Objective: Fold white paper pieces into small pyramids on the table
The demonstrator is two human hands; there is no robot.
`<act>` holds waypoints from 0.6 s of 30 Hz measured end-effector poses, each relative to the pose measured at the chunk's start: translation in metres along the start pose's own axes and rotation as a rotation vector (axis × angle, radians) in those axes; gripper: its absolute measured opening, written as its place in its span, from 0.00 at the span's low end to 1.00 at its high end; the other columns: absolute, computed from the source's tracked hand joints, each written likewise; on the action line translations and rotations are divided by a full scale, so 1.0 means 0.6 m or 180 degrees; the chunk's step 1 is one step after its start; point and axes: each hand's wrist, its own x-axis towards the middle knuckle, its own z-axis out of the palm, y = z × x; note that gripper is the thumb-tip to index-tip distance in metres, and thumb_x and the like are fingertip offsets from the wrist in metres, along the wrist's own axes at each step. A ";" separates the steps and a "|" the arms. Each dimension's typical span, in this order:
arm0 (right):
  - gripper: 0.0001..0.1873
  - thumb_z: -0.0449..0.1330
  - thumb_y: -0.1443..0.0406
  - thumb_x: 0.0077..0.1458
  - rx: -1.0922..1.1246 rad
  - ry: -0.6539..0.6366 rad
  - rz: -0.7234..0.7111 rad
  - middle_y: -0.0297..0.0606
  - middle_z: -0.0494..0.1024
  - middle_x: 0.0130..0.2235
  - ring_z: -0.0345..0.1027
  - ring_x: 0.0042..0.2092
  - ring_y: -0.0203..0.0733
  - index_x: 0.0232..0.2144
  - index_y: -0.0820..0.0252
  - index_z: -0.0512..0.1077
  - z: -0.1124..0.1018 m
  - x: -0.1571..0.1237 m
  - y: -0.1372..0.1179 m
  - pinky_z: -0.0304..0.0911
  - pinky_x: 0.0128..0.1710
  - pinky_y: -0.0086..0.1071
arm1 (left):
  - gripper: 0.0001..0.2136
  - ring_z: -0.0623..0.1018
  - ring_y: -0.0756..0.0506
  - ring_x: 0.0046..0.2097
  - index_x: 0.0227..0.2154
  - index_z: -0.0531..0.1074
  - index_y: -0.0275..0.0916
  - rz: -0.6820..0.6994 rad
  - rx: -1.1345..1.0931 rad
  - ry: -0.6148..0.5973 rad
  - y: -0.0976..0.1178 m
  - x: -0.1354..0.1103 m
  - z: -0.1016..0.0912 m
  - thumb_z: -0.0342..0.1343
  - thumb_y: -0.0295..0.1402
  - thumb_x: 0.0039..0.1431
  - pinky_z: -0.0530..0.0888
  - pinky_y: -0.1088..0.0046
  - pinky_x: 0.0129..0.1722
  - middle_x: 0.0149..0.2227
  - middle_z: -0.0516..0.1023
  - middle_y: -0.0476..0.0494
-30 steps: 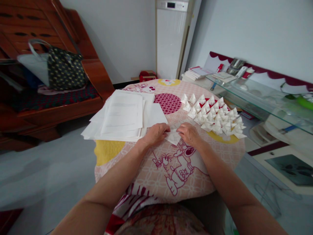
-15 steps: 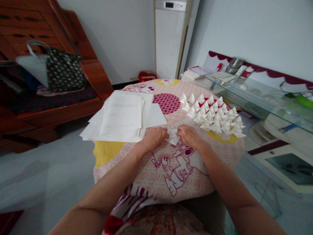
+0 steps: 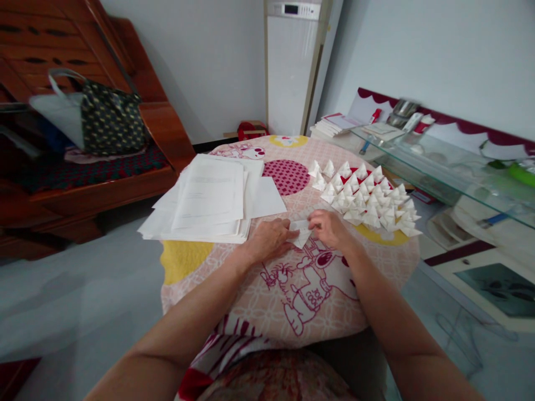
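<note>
A small piece of folded white paper [image 3: 301, 236] lies on the patterned tablecloth [image 3: 267, 301], its point towards me. My left hand [image 3: 272, 236] has its fingers closed on the left side of this paper, the thumb lying over it. The fingers of my right hand [image 3: 328, 227] pinch the upper right edge. Beyond my right hand stand many folded white paper pieces [image 3: 363, 195] with pointed tips, grouped close together. A stack of white paper sheets [image 3: 209, 195], some with faint print, lies beyond my left hand.
To the right runs a glass shelf [image 3: 451, 172] with a metal container [image 3: 403, 113] and a pile of booklets [image 3: 334, 126]. A wooden bench [image 3: 163, 133] on the left holds a dark patterned bag [image 3: 109, 118]. A tall white cabinet unit [image 3: 290, 72] stands behind the table.
My left hand has shifted slightly towards me, its thumb now across the folded paper. My right hand has moved a little along the upper right edge.
</note>
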 end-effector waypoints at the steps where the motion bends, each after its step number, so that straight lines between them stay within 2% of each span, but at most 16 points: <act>1: 0.16 0.55 0.78 0.48 0.0180 0.0199 0.0105 0.42 0.82 0.40 0.74 0.43 0.45 0.29 0.60 0.80 0.002 0.003 0.005 0.67 0.48 0.37 | 0.15 0.77 0.39 0.44 0.52 0.76 0.49 0.0021 0.0011 0.0018 0.000 0.001 0.002 0.58 0.39 0.64 0.70 0.68 0.36 0.43 0.76 0.40; 4: 0.16 0.58 0.76 0.51 0.0585 0.0659 0.0260 0.43 0.82 0.45 0.74 0.50 0.48 0.39 0.59 0.81 0.017 0.014 0.014 0.66 0.55 0.42 | 0.14 0.78 0.39 0.44 0.51 0.77 0.48 0.0021 0.0012 0.0021 0.002 0.002 0.003 0.57 0.39 0.65 0.70 0.68 0.37 0.43 0.76 0.39; 8: 0.19 0.67 0.72 0.48 0.0844 0.0561 0.0406 0.47 0.80 0.52 0.72 0.56 0.51 0.45 0.61 0.80 0.049 0.028 0.007 0.64 0.59 0.45 | 0.14 0.78 0.38 0.46 0.53 0.75 0.47 -0.0009 0.0124 -0.0071 0.007 0.002 -0.005 0.56 0.38 0.66 0.72 0.67 0.38 0.44 0.76 0.39; 12: 0.20 0.70 0.73 0.43 0.0889 0.0532 0.0680 0.46 0.78 0.55 0.72 0.57 0.53 0.42 0.58 0.82 0.065 0.035 -0.001 0.63 0.61 0.47 | 0.15 0.78 0.38 0.46 0.54 0.74 0.46 0.0013 0.0261 -0.0118 0.011 0.001 -0.012 0.56 0.38 0.66 0.72 0.66 0.37 0.43 0.76 0.39; 18: 0.19 0.65 0.76 0.42 0.0833 0.0366 0.1116 0.41 0.80 0.54 0.73 0.56 0.51 0.37 0.56 0.84 0.042 0.035 0.001 0.64 0.61 0.43 | 0.13 0.78 0.39 0.45 0.51 0.76 0.46 0.0044 0.0230 -0.0086 0.010 0.000 -0.012 0.56 0.39 0.66 0.72 0.67 0.37 0.44 0.76 0.39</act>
